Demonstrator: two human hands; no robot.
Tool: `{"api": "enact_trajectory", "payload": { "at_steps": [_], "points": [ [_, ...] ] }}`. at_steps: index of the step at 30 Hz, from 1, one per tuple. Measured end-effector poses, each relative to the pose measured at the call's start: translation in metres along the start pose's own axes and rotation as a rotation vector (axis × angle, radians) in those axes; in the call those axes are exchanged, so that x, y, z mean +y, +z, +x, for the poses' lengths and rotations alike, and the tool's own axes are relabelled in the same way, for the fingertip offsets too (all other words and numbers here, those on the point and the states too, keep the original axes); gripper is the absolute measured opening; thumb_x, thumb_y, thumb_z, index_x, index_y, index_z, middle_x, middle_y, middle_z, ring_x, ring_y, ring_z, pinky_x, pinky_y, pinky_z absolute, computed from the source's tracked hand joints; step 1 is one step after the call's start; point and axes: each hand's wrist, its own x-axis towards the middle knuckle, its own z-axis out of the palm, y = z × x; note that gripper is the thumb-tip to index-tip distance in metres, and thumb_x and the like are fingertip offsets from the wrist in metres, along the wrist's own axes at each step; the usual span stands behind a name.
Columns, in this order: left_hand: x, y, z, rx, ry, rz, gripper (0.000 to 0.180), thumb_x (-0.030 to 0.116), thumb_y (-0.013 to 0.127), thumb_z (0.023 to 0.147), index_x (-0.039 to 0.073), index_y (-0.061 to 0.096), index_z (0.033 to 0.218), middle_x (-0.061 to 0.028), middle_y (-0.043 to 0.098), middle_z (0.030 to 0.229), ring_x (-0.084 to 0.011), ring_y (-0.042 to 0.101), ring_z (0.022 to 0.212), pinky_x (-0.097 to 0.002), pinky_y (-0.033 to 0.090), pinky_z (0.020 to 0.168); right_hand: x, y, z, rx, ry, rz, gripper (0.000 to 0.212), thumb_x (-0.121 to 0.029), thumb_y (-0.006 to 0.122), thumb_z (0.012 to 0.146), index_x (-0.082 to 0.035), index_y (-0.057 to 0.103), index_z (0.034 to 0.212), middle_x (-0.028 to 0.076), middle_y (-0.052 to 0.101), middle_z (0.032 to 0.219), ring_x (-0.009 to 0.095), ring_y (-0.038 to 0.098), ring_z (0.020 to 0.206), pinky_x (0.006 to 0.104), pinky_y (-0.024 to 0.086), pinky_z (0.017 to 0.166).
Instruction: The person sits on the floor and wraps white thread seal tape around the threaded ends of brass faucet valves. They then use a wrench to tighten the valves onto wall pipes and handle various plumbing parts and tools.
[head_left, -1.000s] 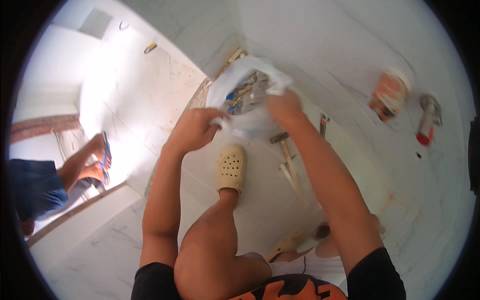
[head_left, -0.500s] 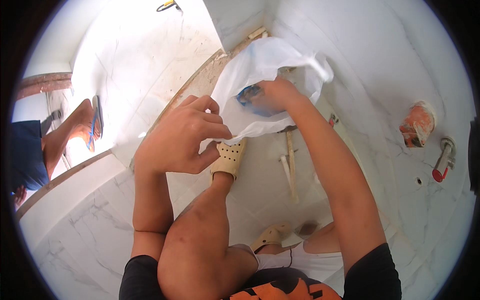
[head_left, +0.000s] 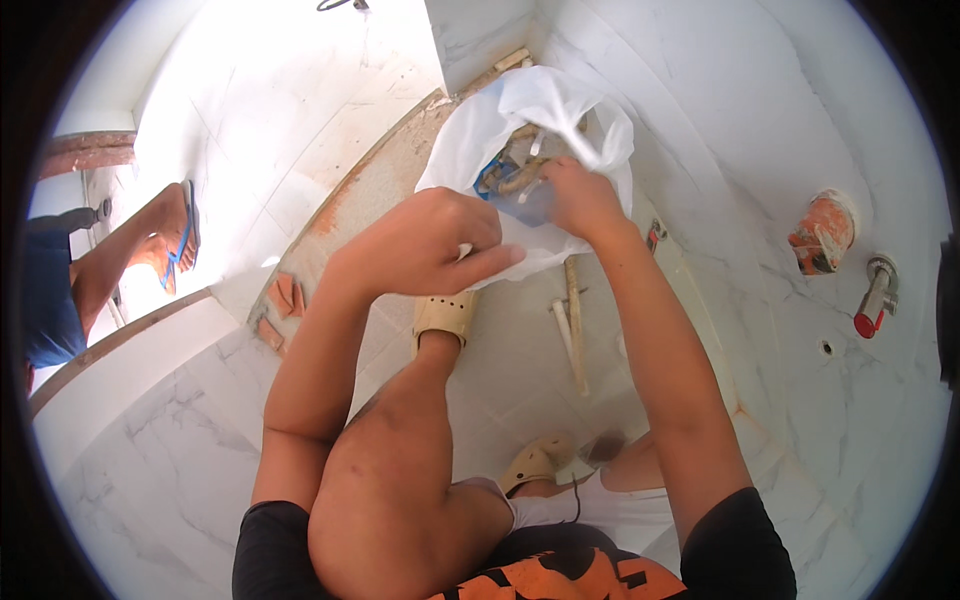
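Observation:
A white plastic bag (head_left: pixel 455 150) gapes in front of me, its mouth turned up. My left hand (head_left: pixel 430 245) is closed at the bag's near left edge, with a bit of white plastic between thumb and curled fingers. Inside the mouth is my right hand (head_left: pixel 585 200), fingers bent down and together beside a translucent blue plastic piece (head_left: pixel 533 208). What those fingertips grip is hidden. Tan and brownish metal-looking pieces (head_left: pixel 520 178) lie in the bag, with a bright blue item at their left.
Two thin sticks or pipes (head_left: pixel 575 330) lie on the tiled floor below the bag. Broken reddish tile pieces (head_left: pixel 285 295) sit at left. From the right wall stick out a red-handled valve (head_left: pixel 875 300) and an orange pipe stub (head_left: pixel 822 235). Another person's sandalled foot (head_left: pixel 180 240) is at far left.
My left hand has shifted right and up along the bag's edge. My right hand has drawn back slightly to the right, uncovering the bag's contents. The view has shifted a little.

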Motion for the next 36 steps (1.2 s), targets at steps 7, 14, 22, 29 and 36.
{"api": "enact_trajectory", "payload": {
  "at_steps": [7,14,22,29,36],
  "points": [
    [-0.049,0.042,0.016,0.204,-0.372,-0.029,0.033,0.018,0.070,0.094,0.003,0.060,0.122,-0.0141,0.071,0.097,-0.0339,0.067,0.083,-0.0413,0.054,0.078,-0.003,0.000,-0.010,0.228,-0.217,0.493,0.019,-0.016,0.061,0.097,-0.005,0.061,0.113,0.018,0.069,0.103,0.038,0.065,0.098,0.0443,0.051,0.086],
    [-0.066,0.039,0.016,0.360,-0.190,-0.501,0.056,0.017,0.076,0.093,0.008,0.053,0.143,-0.0076,0.062,0.135,-0.0197,0.065,0.102,-0.0376,0.055,0.088,-0.021,-0.050,-0.041,0.134,-0.083,1.436,0.020,-0.019,0.054,0.108,-0.004,0.062,0.119,0.008,0.070,0.114,0.013,0.064,0.102,0.0296,0.052,0.090],
    [-0.040,0.036,0.010,0.320,-0.482,-0.539,0.025,0.021,0.074,0.096,0.000,0.076,0.110,-0.0035,0.073,0.083,-0.0084,0.062,0.072,-0.0281,0.054,0.069,-0.024,0.011,-0.052,-0.047,0.158,1.980,0.034,-0.026,0.052,0.107,-0.006,0.059,0.133,0.012,0.068,0.122,0.024,0.067,0.110,0.0405,0.054,0.098],
    [-0.011,0.029,-0.010,0.131,-0.279,-0.333,0.019,0.015,0.066,0.099,-0.001,0.073,0.109,-0.0085,0.070,0.076,-0.0116,0.059,0.066,-0.0295,0.050,0.064,-0.028,0.077,-0.080,-0.147,0.224,2.264,0.039,-0.029,0.050,0.107,-0.005,0.057,0.136,0.011,0.067,0.126,0.025,0.065,0.115,0.0427,0.053,0.100],
    [0.009,0.021,-0.015,0.038,0.021,-0.641,0.016,0.014,0.069,0.099,-0.002,0.069,0.101,-0.0078,0.067,0.083,-0.0128,0.057,0.074,-0.0299,0.049,0.069,-0.041,0.101,-0.094,-0.239,0.174,1.933,0.032,-0.024,0.058,0.103,-0.005,0.061,0.128,0.008,0.068,0.114,0.021,0.065,0.105,0.0345,0.052,0.094]
  ]
}}
